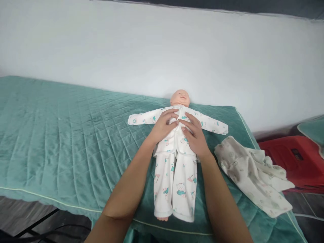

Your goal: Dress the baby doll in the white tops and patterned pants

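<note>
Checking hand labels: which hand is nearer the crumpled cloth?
Right. The right hand is on the printed shirt, on the half toward the crumpled cloth; the left hand is on the opposite half, farther away.

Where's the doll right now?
In the head view, the doll lies face up just right of centre on the green quilted cover, under the left hand and right hand.

A: What's the person wearing on the arms, from over there?
B: Left forearm (133, 180) bare, right forearm (217, 192) same. Both taper toward left hand (164, 125) and right hand (193, 134).
A: Hands?
B: Bare. Left elbow (113, 217) creased.
</note>
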A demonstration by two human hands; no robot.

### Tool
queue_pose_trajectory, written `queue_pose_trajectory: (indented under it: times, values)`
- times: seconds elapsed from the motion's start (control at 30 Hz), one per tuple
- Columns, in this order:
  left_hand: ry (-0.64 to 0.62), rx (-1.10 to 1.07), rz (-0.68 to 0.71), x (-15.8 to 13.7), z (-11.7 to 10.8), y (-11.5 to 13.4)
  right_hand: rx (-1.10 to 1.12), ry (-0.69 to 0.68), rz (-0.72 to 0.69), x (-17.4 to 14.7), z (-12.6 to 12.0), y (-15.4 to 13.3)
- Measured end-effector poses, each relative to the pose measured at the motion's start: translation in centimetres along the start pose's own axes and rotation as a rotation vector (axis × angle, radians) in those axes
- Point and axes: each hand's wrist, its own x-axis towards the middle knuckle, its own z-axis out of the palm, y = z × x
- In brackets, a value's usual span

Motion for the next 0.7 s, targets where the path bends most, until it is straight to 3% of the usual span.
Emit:
queue_pose_trajectory:
  times: [0.3,0.57,0.7]
  values:
    - [0.086,0.267,0.115,-0.1,1.0,1.1,0.131,0.071,0.025,-0.1,0.2,0.0]
    - [0.046,0.167,0.111,-0.1,0.7,1.2,0.152,0.064,0.036,-0.1,0.0,-0.1]
    - [0.088,0.002,0.026,0.0,0.4,1.2,0.170,0.066,0.034,-0.1,0.1,-0.1]
